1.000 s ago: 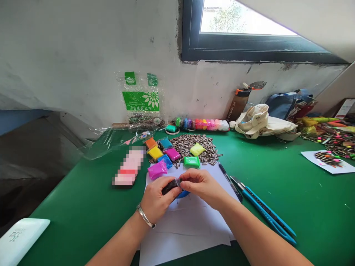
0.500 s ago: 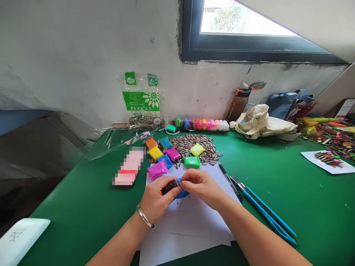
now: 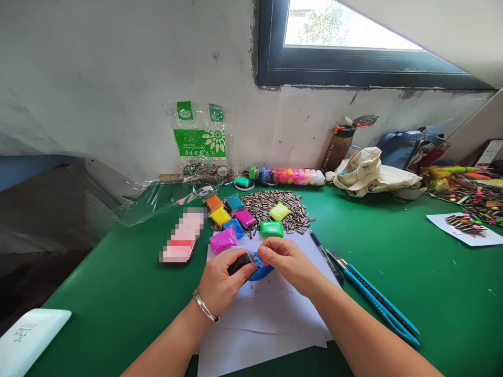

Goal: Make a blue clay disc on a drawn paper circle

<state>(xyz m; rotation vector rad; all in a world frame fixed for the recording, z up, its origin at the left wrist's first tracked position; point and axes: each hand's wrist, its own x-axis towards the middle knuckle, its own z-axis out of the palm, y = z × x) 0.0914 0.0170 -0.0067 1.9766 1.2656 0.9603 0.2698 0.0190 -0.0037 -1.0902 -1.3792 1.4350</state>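
Observation:
My left hand [image 3: 223,278], with a silver bracelet at the wrist, is closed around a small packet of black clay [image 3: 239,263] in clear film. Just to its right, my right hand [image 3: 285,262] has thumb and forefinger pinched together; anything between them is too small to make out. Beneath both hands lies a blue shape [image 3: 261,273] on white paper [image 3: 271,319]. Beyond the hands are colored clay packets, among them a magenta one [image 3: 223,240] and a green one [image 3: 271,229], beside a pile of striped sunflower seeds [image 3: 293,204].
A pink phone-like object [image 3: 184,235], partly pixelated, lies left on the green table [image 3: 118,293]. To the right are a pen [image 3: 326,257] and a blue utility knife [image 3: 377,301]. Behind stand a bottle [image 3: 338,149] and a cloth bag [image 3: 365,173]. A white device [image 3: 33,340] sits front left.
My right hand has shifted slightly up and right, away from the black packet, and more of the blue shape shows between the hands. My left hand has hardly moved.

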